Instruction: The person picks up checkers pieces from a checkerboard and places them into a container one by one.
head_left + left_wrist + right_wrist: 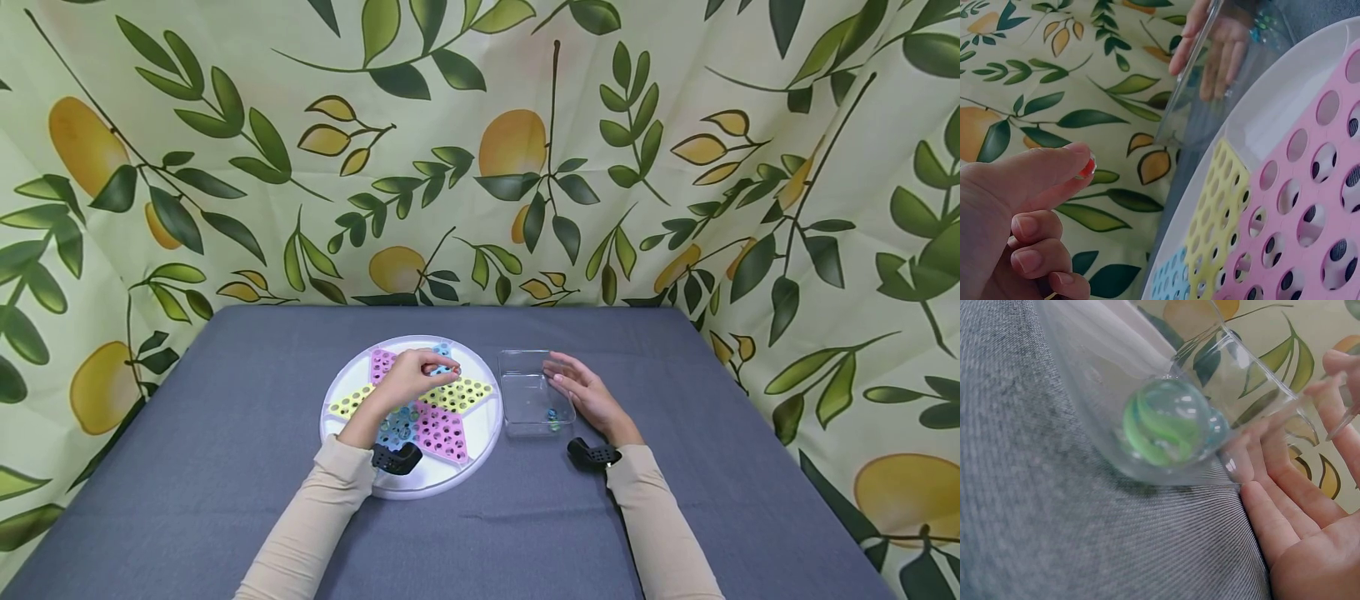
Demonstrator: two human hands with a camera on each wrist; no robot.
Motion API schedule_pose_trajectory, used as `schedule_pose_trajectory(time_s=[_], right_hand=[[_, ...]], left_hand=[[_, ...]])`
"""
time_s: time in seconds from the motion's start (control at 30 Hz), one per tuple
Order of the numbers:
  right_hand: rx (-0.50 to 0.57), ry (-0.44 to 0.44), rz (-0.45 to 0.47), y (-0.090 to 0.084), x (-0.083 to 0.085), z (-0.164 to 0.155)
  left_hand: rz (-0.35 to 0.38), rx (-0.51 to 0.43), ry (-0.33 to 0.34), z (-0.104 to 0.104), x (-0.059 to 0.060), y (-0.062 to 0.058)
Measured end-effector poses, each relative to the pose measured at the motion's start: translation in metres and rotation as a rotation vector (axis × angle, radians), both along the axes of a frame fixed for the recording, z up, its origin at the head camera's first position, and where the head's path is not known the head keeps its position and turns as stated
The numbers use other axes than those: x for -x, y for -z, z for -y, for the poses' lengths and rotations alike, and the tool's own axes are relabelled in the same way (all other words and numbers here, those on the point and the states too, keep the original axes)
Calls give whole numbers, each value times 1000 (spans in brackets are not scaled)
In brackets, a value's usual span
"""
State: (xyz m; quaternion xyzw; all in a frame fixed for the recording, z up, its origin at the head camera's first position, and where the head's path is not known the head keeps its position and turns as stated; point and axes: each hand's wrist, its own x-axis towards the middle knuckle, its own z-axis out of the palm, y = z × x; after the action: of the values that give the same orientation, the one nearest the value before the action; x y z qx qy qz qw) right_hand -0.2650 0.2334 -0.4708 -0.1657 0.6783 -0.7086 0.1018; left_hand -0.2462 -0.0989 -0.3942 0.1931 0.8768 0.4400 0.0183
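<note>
My left hand point(408, 377) hovers over the star-patterned Chinese checkers board point(341, 462), thumb and forefinger pinching a clear marble with red inside point(1089, 167). The other left fingers are curled below it. Pink, yellow and blue sections point(1329, 187) full of round holes make up the star on the white round base. To the right of the board stands a clear rectangular container point(525, 384). Against its right wall rests my right hand point(588, 398), fingers extended along the side. A green-swirled marble point(1163, 425) lies in the container's near corner, a bluish one point(1216, 424) beside it.
Grey cloth point(480, 542) covers the table. Behind it and at both sides hangs a fabric printed with leaves and fruit point(465, 208). A black wrist device point(397, 458) sits on the left wrist, another point(592, 454) on the right.
</note>
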Motion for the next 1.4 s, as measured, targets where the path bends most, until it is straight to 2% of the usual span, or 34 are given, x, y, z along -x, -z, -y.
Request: schedule_pose_trajectory(time_s=[0.23, 0.57, 1.0, 1.4], right_hand=[[16, -3, 3, 0, 0, 0], [20, -1, 8, 0, 1, 0], [20, 6, 18, 0, 0, 1], [21, 4, 16, -1, 0, 0]], left_hand=[[21, 4, 14, -5, 0, -1], [-12, -3, 41, -14, -1, 2], [-21, -24, 78, -23, -1, 5], [1, -24, 75, -31, -4, 2]])
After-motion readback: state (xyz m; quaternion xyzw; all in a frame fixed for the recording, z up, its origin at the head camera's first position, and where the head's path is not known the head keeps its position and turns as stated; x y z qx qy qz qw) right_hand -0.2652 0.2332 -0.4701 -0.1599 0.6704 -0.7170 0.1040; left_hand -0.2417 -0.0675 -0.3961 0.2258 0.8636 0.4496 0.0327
